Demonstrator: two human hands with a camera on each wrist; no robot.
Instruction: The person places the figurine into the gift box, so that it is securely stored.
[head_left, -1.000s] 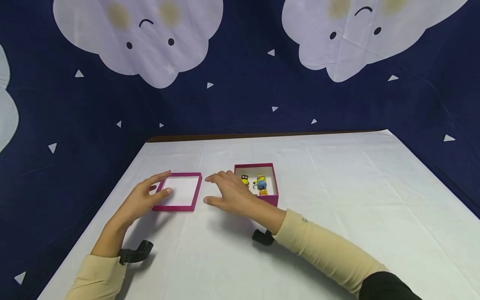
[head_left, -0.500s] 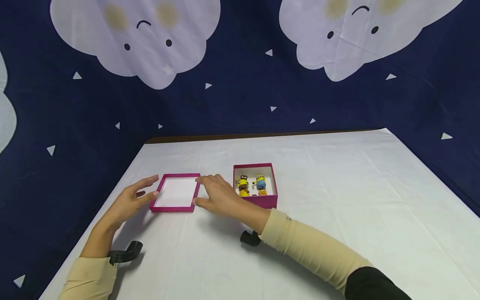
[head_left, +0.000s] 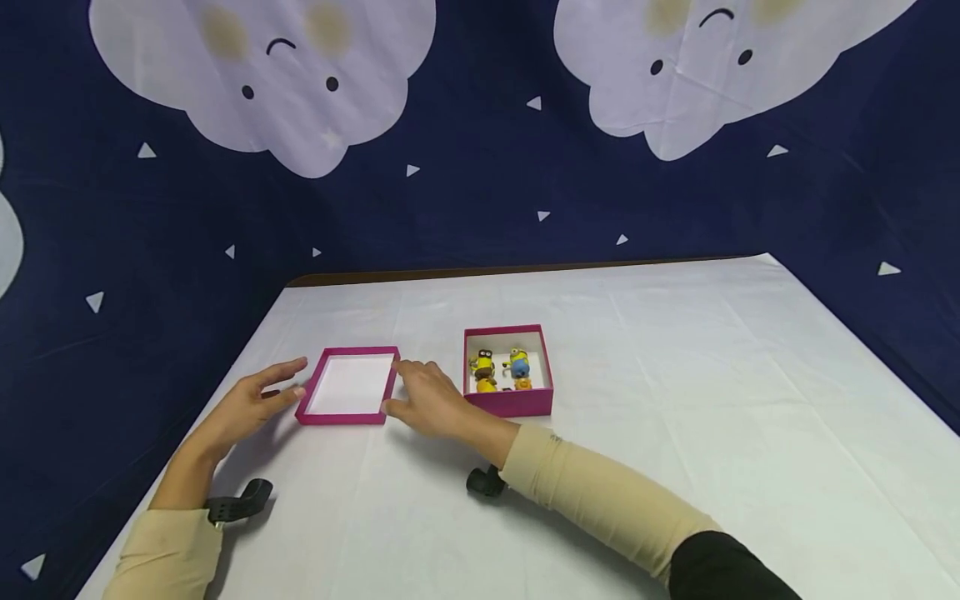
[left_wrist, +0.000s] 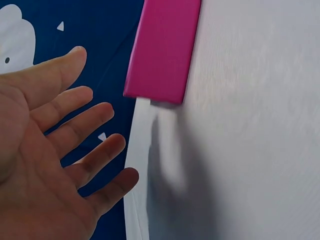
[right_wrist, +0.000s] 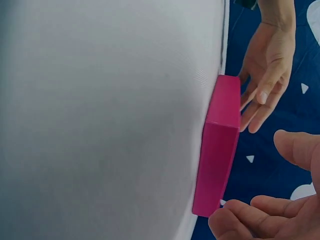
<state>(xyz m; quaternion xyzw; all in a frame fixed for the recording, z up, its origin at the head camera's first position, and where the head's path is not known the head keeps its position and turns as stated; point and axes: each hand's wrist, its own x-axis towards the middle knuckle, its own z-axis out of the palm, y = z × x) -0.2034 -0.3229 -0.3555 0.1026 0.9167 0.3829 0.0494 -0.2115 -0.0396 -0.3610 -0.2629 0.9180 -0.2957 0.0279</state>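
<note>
A shallow pink box lid (head_left: 345, 419) lies on the white table with its pale inside facing up. My left hand (head_left: 243, 410) hovers just off the lid's left edge; in the left wrist view its fingers are spread and hold nothing. At the lid's right edge is my right hand (head_left: 429, 402), thumb and fingers apart. Whether its fingertips touch the rim I cannot tell. To the right stands a pink box (head_left: 517, 406) without a cover, holding several small yellow toy figures, among them a one-eyed minion figure (head_left: 519, 364) in blue.
White cloth covers the table (head_left: 675, 400), whose brown back edge (head_left: 450, 273) shows at the far side. Behind hangs a dark blue curtain (head_left: 480, 208) with clouds and small triangles. A black wrist camera (head_left: 251, 498) sits below my left hand.
My left hand has drawn back leftward from over the lid's edge. My right hand has moved left, away from the box front, to the lid's right edge, uncovering more of the toy figures.
</note>
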